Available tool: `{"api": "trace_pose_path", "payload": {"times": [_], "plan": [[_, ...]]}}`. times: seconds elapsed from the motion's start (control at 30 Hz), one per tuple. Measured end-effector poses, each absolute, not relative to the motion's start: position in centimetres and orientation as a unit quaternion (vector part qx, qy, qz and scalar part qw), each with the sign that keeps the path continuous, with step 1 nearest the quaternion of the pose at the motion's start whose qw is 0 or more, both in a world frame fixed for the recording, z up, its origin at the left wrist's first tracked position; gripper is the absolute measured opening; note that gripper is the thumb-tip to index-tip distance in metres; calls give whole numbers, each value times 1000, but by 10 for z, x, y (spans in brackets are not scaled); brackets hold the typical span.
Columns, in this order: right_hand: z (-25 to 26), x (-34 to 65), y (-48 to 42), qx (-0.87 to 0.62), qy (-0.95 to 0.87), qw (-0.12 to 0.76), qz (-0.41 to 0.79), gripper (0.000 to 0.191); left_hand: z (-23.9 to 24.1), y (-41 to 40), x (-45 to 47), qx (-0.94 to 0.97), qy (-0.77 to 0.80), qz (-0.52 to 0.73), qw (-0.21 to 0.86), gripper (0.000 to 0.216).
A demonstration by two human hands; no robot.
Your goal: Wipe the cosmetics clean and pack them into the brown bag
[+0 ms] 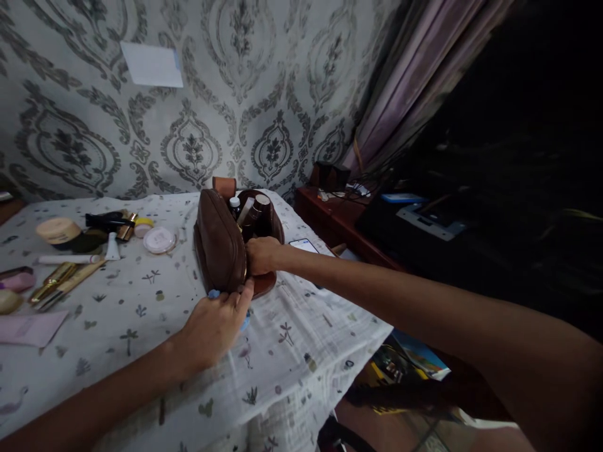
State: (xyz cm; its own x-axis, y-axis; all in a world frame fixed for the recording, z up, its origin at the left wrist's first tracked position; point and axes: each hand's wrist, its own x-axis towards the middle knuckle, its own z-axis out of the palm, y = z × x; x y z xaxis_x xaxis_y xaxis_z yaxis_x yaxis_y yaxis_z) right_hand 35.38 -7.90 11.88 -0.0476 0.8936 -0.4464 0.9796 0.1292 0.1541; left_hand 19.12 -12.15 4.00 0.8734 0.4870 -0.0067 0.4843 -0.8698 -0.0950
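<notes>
A brown makeup bag [220, 242] stands unzipped on the cloth-covered table, its mouth facing right. Inside it a white-capped small bottle [234, 203] and a dark tube with a pale cap [254, 210] poke up. My left hand [211, 326] is closed on the bag's near lower edge, thumb and fingers against the leather. Bits of something light blue [245, 321] show beside those fingers; I cannot make out what it is. My right hand [264, 255] reaches into the bag's opening from the right, and its fingers are hidden inside.
Cosmetics lie at the left: a round compact [159, 240], a yellow-lidded jar [143, 226], a large jar [59, 232], a pink tube [32, 329], and a gold tube [54, 281]. A phone [304, 245] lies right of the bag. Beyond stands a reddish-brown table [330, 216].
</notes>
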Motion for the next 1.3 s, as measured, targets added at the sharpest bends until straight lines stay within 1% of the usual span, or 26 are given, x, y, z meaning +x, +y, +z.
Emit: {"api": "trace_pose_path", "payload": {"times": [0.07, 0.17, 0.23, 0.3, 0.33, 0.43, 0.47, 0.53, 0.7, 0.8, 0.87, 0.93, 1.03, 1.1, 1.2, 1.3], "plan": [[126, 352, -84, 641, 732, 217, -81, 37, 40, -121, 192, -966, -255, 16, 49, 70], [135, 352, -105, 601, 778, 182, -27, 32, 43, -121, 192, -963, -262, 25, 50, 70], [132, 356, -127, 555, 813, 173, 11, 27, 44, -121, 191, -965, -255, 25, 49, 69], [121, 363, -152, 529, 835, 135, 63, 25, 44, -122, 190, -969, -242, 15, 52, 70], [112, 367, -165, 527, 839, 107, 88, 27, 44, -122, 189, -970, -236, 10, 55, 71], [84, 378, -195, 551, 824, 19, 132, 58, 42, -122, 189, -971, -232, 3, 62, 75], [75, 381, -202, 552, 823, -1, 132, 63, 42, -123, 190, -970, -237, 3, 62, 75], [61, 383, -210, 559, 818, -31, 135, 67, 43, -123, 191, -968, -246, 8, 57, 75], [45, 377, -217, 583, 794, -100, 140, 60, 46, -123, 190, -966, -257, 9, 28, 79], [45, 367, -223, 583, 787, -162, 121, 56, 42, -119, 181, -971, -238, -6, -12, 86], [44, 359, -228, 577, 783, -207, 107, 50, 37, -115, 170, -976, -217, -17, -24, 86], [40, 349, -232, 568, 780, -246, 87, 43, 31, -111, 156, -977, -212, -27, -17, 81], [28, 333, -231, 542, 790, -284, 45, 36, 25, -100, 129, -967, -251, -42, -5, 71], [19, 319, -225, 517, 803, -297, 7, 33, 22, -90, 109, -954, -295, -50, -1, 59], [9, 292, -207, 483, 813, -320, -59, 29, 17, -70, 81, -929, -362, -80, 12, 35], [7, 260, -178, 482, 797, -340, -125, 25, 14, -50, 61, -894, -431, -120, 37, 24]]}}
